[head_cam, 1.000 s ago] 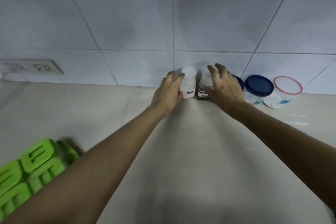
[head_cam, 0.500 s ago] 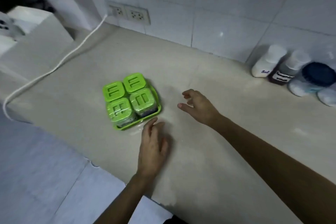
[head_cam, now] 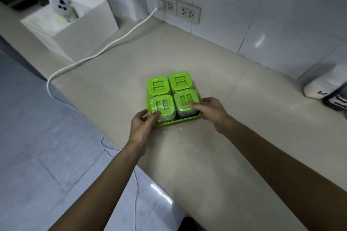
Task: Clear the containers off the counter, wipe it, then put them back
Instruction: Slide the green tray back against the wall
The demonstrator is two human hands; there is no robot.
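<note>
A bright green plastic tray point(head_cam: 178, 120) carrying four square clear containers with bright green lids point(head_cam: 173, 95) sits on the pale beige stone bench point(head_cam: 216, 152), close to its near-left edge. The containers stand upright in a two-by-two block, touching one another, and the two nearer ones look wrapped in clear film.

The left hand point(head_cam: 143, 124) has its grip closed on the tray's near-left corner, thumb on top of the near-left lid and fingers curled at the tray's side. The right hand point(head_cam: 212, 111) has its grip closed on the tray's near-right corner, fingertips lying on the near-right lid. Whether the tray is lifted off the bench or resting on it cannot be told.

At the bench's far right edge, against the tiled wall, a white plastic bottle with blue lettering point(head_cam: 322, 85) stands just beside a dark jar with a white label point(head_cam: 336, 102), which is partly cut off and blurred.

A white cable point(head_cam: 105, 48) runs from a double wall socket point(head_cam: 179, 8) across the far-left part of the bench and over its left edge. A white open-topped box point(head_cam: 82, 30) stands at the far-left corner, with a white phone-like object point(head_cam: 60, 6) propped inside.
</note>
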